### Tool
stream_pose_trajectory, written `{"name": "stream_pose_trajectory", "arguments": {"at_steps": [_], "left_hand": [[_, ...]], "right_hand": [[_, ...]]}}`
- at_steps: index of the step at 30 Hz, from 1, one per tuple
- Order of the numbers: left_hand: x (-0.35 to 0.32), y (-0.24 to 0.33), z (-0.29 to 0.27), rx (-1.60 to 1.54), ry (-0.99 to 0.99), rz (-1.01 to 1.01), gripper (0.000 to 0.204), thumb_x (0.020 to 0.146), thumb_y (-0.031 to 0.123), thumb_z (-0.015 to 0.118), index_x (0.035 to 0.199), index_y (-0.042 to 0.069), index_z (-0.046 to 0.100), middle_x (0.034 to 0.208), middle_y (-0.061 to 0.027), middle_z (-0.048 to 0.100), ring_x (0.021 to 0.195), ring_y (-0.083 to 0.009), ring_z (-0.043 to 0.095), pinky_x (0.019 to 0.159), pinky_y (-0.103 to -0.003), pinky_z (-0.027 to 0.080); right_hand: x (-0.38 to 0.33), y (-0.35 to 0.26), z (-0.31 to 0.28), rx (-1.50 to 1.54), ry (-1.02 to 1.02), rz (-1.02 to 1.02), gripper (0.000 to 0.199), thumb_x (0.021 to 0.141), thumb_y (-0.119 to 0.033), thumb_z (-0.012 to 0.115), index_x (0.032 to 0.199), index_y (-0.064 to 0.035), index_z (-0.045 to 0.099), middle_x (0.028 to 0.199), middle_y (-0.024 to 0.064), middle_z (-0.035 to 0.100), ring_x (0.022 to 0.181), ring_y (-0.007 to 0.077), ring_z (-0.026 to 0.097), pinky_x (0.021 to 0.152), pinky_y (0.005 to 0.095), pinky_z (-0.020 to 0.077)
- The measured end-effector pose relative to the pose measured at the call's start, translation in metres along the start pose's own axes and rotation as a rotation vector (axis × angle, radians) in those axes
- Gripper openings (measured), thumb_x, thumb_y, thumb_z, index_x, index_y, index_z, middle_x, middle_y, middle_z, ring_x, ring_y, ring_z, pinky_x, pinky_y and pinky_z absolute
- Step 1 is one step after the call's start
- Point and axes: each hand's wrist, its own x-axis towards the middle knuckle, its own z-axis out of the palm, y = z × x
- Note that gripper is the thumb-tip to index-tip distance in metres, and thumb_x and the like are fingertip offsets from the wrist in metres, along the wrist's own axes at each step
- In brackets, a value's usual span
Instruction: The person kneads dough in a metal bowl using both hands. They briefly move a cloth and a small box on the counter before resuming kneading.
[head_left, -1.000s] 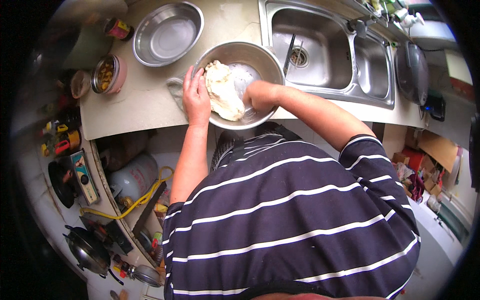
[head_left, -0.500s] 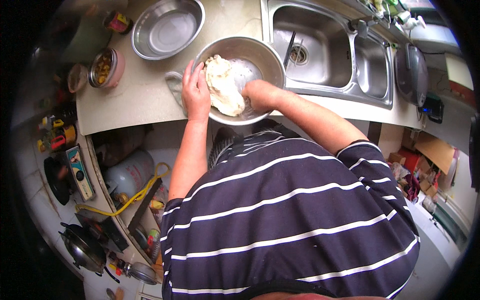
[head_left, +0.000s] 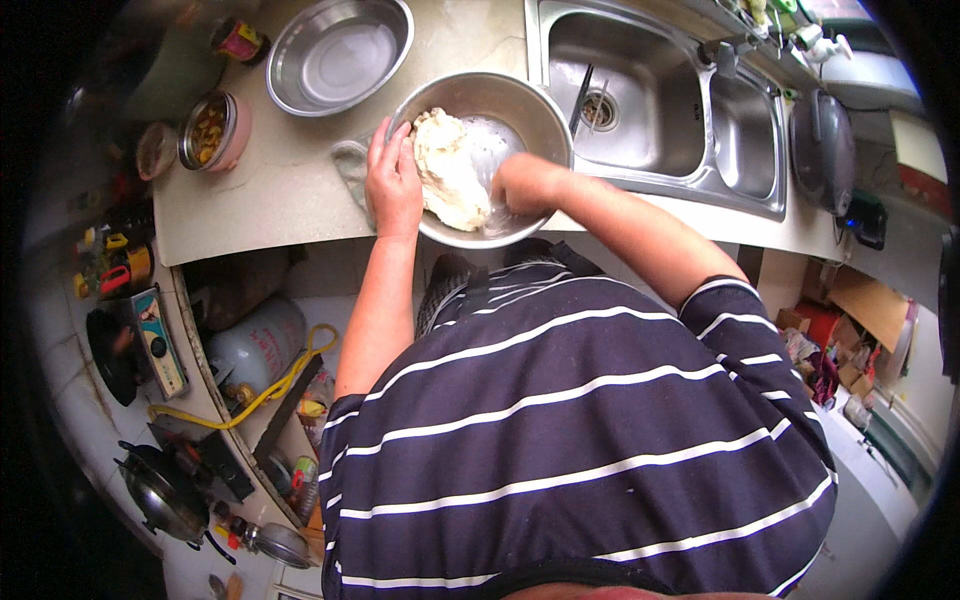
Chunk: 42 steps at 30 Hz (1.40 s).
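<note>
A deep steel bowl stands at the counter's front edge with a lump of pale, rough dough against its left side. My left hand grips the bowl's left rim, its fingers along the wall and close beside the dough. Inside the bowl, my right hand is curled into a fist to the right of the dough, near the bottom. Its fingertips are mostly hidden, and I see nothing held in it. Small bits of dough cling to the bowl's inner surface.
A wide steel basin sits behind the bowl. To the left stand a pink food container and a jar. A grey-green cloth lies by the bowl. On the right is a double sink with chopsticks in it.
My right hand has shifted slightly right and up, a little away from the dough. The dough's lower end looks somewhat reshaped. My left hand stays on the bowl rim.
</note>
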Motion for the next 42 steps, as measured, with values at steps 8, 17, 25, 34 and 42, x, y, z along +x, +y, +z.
{"name": "stream_pose_trajectory", "arguments": {"at_steps": [8, 17, 25, 34, 42], "left_hand": [[0.001, 0.003, 0.000, -0.010, -0.003, -0.009, 0.027, 0.100, 0.018, 0.055, 0.119, 0.005, 0.069, 0.136, -0.0169, 0.057, 0.123, -0.0329, 0.057, 0.102, -0.038, 0.046], [0.002, 0.002, 0.000, -0.020, -0.008, -0.023, 0.027, 0.100, 0.017, 0.054, 0.118, 0.005, 0.069, 0.137, -0.0163, 0.057, 0.124, -0.0321, 0.056, 0.103, -0.037, 0.045], [0.003, 0.006, 0.000, -0.045, -0.016, -0.048, 0.027, 0.100, 0.015, 0.054, 0.119, 0.004, 0.069, 0.138, -0.0163, 0.056, 0.124, -0.0316, 0.056, 0.103, -0.037, 0.045], [0.003, 0.005, 0.000, -0.001, -0.017, -0.040, 0.027, 0.100, 0.015, 0.054, 0.118, 0.004, 0.069, 0.139, -0.0168, 0.056, 0.125, -0.0317, 0.056, 0.103, -0.037, 0.045], [0.003, 0.008, 0.000, -0.023, -0.022, -0.048, 0.026, 0.100, 0.016, 0.054, 0.118, 0.005, 0.070, 0.138, -0.0169, 0.057, 0.124, -0.0316, 0.056, 0.103, -0.037, 0.045]], "right_hand": [[-0.002, 0.003, 0.021, -0.057, -0.033, -0.004, 0.018, 0.073, -0.005, 0.064, 0.087, -0.0023, 0.075, 0.092, 0.0211, 0.072, 0.091, 0.0350, 0.070, 0.080, 0.0427, 0.0551], [0.039, 0.033, 0.003, 0.268, 0.332, -0.034, 0.032, 0.068, 0.002, 0.059, 0.096, -0.0045, 0.073, 0.093, 0.0204, 0.071, 0.088, 0.0358, 0.070, 0.079, 0.0425, 0.0542], [0.023, 0.022, 0.010, 0.258, 0.015, -0.098, 0.028, 0.070, -0.005, 0.065, 0.097, -0.0054, 0.074, 0.094, 0.0197, 0.072, 0.098, 0.0349, 0.069, 0.084, 0.0434, 0.0541], [0.013, 0.001, 0.023, 0.145, -0.007, -0.086, 0.024, 0.073, -0.003, 0.062, 0.096, 0.0036, 0.068, 0.109, 0.0243, 0.062, 0.106, 0.0389, 0.063, 0.091, 0.0429, 0.0506], [0.019, 0.010, 0.002, 0.108, 0.143, -0.126, 0.026, 0.073, -0.003, 0.062, 0.097, -0.0012, 0.070, 0.105, 0.0233, 0.066, 0.102, 0.0405, 0.064, 0.088, 0.0423, 0.0523]]}}
